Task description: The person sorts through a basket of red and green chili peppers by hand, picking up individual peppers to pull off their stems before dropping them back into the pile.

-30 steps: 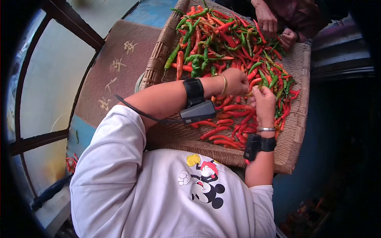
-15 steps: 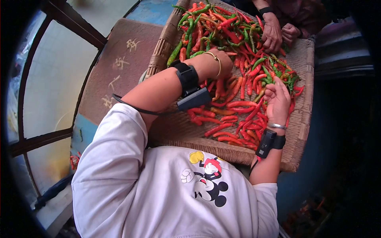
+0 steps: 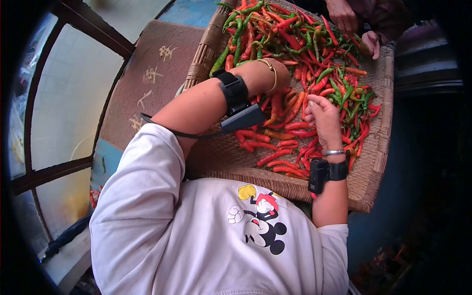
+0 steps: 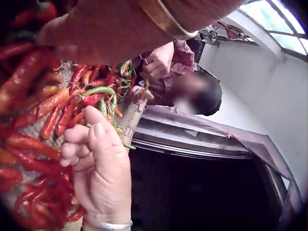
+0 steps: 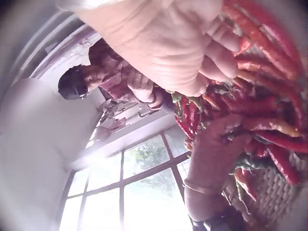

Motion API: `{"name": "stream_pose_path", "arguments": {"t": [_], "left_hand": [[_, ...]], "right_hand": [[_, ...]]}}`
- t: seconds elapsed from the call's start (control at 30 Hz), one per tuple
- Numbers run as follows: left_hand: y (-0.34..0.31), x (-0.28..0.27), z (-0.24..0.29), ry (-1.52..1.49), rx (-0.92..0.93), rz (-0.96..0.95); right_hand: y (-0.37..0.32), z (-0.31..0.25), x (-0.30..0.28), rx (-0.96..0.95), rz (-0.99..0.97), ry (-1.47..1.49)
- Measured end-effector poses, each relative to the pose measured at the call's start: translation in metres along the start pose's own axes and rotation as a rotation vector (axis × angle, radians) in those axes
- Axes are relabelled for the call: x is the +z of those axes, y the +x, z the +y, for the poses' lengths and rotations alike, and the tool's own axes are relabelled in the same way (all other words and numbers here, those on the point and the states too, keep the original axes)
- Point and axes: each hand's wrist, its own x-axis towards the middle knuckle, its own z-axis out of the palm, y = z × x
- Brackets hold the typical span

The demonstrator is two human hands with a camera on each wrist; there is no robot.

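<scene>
Slender peppers (image 3: 295,42), red, orange and green, lie in a shallow woven basket (image 3: 376,162). The thickest heap fills its far part, with peppers tangled at many angles and green ones most plentiful toward the left. One plump green pepper (image 3: 220,61) lies beside the left rim. A smaller mixed cluster (image 3: 348,101) lies near the right side, several of its green peppers curled. Closer to the near rim, a looser group of glossy, whole red peppers (image 3: 281,155) lies mostly sideways, some touching, on the bare weave.
</scene>
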Motion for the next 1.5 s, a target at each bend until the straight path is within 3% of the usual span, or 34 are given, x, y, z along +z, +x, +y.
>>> {"name": "stream_pose_path", "arguments": {"t": [0.13,0.2,0.3,0.37,0.5,0.57,0.63,0.77,0.83,0.87,1.0,1.23,1.3,1.37,1.4,1.47,1.5], "left_hand": [[-0.001,-0.006,0.006,-0.007,0.025,0.021],[-0.006,-0.012,0.01,0.029,0.057,0.038],[-0.012,-0.015,0.01,-0.084,0.191,0.186],[-0.009,-0.011,0.006,-0.319,0.293,0.247],[-0.003,-0.007,-0.001,-0.495,0.316,0.328],[0.0,-0.003,-0.005,-0.681,0.225,0.571],[0.004,-0.001,-0.009,-0.746,0.182,0.571],[0.004,-0.003,-0.009,-1.069,0.129,0.396],[0.005,0.0,-0.004,-1.247,0.137,0.394],[0.006,0.001,-0.001,-1.302,0.095,0.364],[0.013,0.007,0.011,-1.568,0.107,0.235],[0.006,0.007,0.033,-1.554,0.194,0.115],[0.009,0.009,0.025,-1.322,0.142,0.25],[0.021,0.02,0.008,-0.525,0.19,0.643],[0.019,0.016,0.005,-0.519,0.191,0.652],[0.013,0.012,0.001,-0.127,0.127,0.32],[0.014,0.015,0.001,-0.126,0.127,0.318]], "right_hand": [[0.002,0.006,0.006,0.0,-0.021,-0.043],[0.002,0.009,0.011,-0.093,-0.082,-0.154],[0.001,0.005,0.018,-0.128,-0.201,-0.163],[0.001,0.006,0.021,-0.123,-0.201,-0.191],[-0.001,-0.004,0.018,-0.062,-0.139,-0.137],[-0.004,-0.016,0.006,0.015,-0.092,-0.095],[-0.002,-0.014,-0.014,-0.005,0.007,-0.001],[0.003,-0.015,-0.047,-0.201,0.275,0.648],[0.002,-0.019,-0.051,-0.129,0.415,0.675],[0.001,-0.016,-0.049,-0.124,0.414,0.675],[-0.004,-0.014,-0.018,-0.029,0.111,0.364],[0.002,-0.003,0.003,-0.148,0.061,0.271],[-0.003,-0.007,-0.005,-0.113,0.121,0.288],[0.002,-0.009,-0.023,-0.144,0.212,0.371],[0.003,-0.011,-0.035,-0.223,0.254,0.465],[0.004,-0.012,-0.046,-0.298,0.294,0.563],[0.001,-0.02,-0.046,-0.333,0.422,0.615]]}}
